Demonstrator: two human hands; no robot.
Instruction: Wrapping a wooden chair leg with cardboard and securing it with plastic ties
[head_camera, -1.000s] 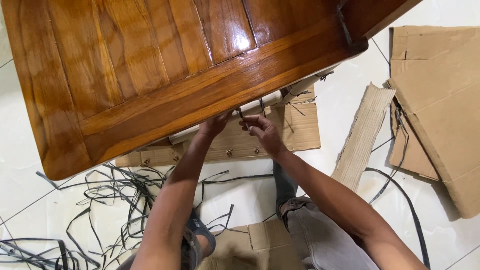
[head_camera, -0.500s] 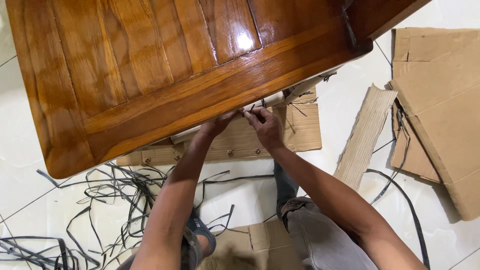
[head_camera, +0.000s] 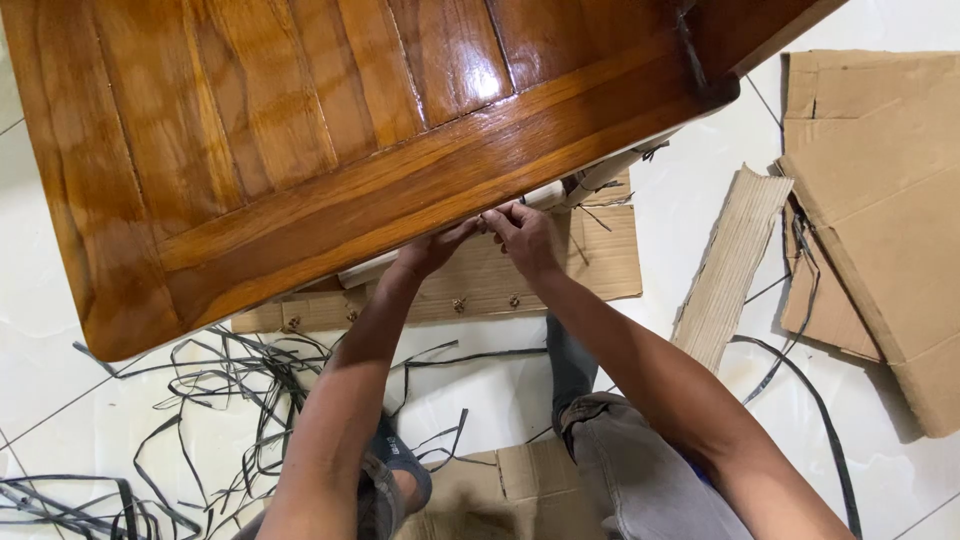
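since a second ago the right hand (head_camera: 525, 240) has been raised to twelve o'clock, closed on a dark strap (head_camera: 497, 216) under the wooden tabletop (head_camera: 400, 150) edge, while the left hand (head_camera: 430, 250), grip hidden, is kept beside it.

Over the last second the right hand (head_camera: 525, 238) has risen from a position slightly below the near edge of the glossy wooden table top (head_camera: 330, 150) to one pressed against that edge. A second ago its fingers were held apart from the wood with short dark strap ends visible between the two hands; now those ends are largely hidden behind the closed fingers. The left hand (head_camera: 432, 250) has shifted slightly, its fingertips now touching the right hand under the edge. The gap between the hands has closed.
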